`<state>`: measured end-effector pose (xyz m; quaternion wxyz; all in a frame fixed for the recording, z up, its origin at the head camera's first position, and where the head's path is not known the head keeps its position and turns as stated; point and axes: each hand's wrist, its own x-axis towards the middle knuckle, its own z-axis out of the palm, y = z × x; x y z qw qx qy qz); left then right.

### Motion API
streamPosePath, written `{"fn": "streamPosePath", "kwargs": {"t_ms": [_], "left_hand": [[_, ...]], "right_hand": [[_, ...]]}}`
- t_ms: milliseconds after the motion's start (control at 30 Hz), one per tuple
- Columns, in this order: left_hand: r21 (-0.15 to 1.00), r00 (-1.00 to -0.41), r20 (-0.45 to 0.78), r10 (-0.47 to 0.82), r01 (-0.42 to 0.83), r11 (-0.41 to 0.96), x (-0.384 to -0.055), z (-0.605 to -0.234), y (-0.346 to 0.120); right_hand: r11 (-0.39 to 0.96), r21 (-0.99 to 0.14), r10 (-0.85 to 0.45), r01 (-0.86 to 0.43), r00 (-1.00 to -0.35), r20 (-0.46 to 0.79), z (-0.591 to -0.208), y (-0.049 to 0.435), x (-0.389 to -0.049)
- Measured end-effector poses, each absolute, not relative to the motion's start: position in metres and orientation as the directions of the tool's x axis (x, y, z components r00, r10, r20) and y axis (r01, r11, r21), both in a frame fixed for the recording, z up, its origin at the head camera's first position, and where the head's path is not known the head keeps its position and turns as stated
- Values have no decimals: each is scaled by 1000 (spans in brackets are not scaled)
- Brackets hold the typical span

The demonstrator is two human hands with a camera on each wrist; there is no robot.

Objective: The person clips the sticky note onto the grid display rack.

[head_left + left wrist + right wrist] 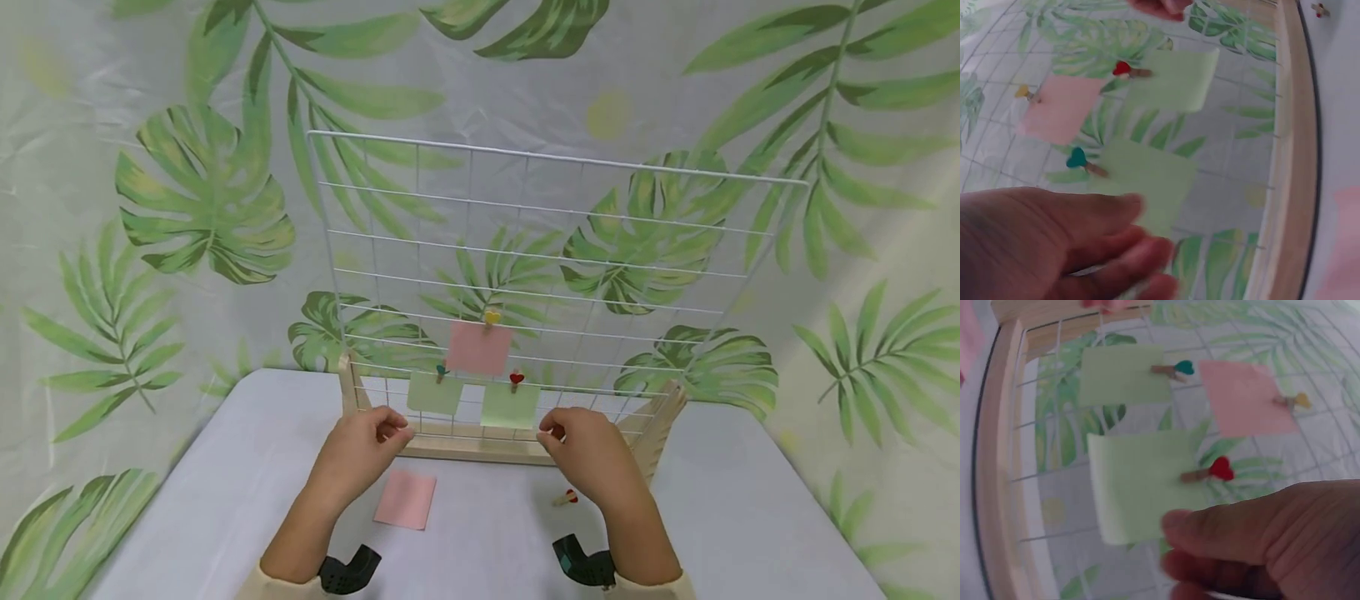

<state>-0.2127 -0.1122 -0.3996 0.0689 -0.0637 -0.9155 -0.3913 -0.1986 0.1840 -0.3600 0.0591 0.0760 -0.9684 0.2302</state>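
Observation:
A pink sticky note (480, 350) hangs on a white wire grid (555, 156) under a yellow heart clothespin (491, 317). Lower down, a teal heart clothespin (441, 372) holds a green note (432, 397) and a red heart clothespin (517, 380) holds another green note (510, 408), whose lower edge curls slightly. My left hand (363, 454) is beside the left green note, fingers loosely bent with nothing visible between them. By the lower right corner of the other green note, my right hand (592, 458) is loosely bent too; whether its thumb touches the paper is unclear.
A stack of pink notes (405, 500) lies on the white table (480, 550) in front of the left hand. Under the right hand lies a loose red-topped clothespin (566, 498). A wooden base (480, 450) supports the grid, with a leaf-patterned cloth behind.

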Motion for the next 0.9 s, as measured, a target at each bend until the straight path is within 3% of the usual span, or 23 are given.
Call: {"fn": "streamPosePath", "kwargs": {"t_ms": [167,267,433,700,900], "left_hand": [[575,-994,-36,103,64,816,-211,-421,-118],[492,-991,-111,75,10,871,-212,-434,-116],[435,-993,-116,14,-38,900,-212,-447,-109],[432,-995,-67,76,40,901,-213,-454,-100],[453,-994,-51,101,67,889,-215,-457,-106]], "right_hand": [[868,-495,-78,-32,-994,-73,-393,198,-196],[878,-478,-58,15,-989,-137,-414,207,-194],[874,-485,-55,30,-986,-160,-438,222,-196],[896,-434,20,93,-985,-170,-453,238,-201],[902,-427,25,68,-994,-104,-462,235,-206]]}}
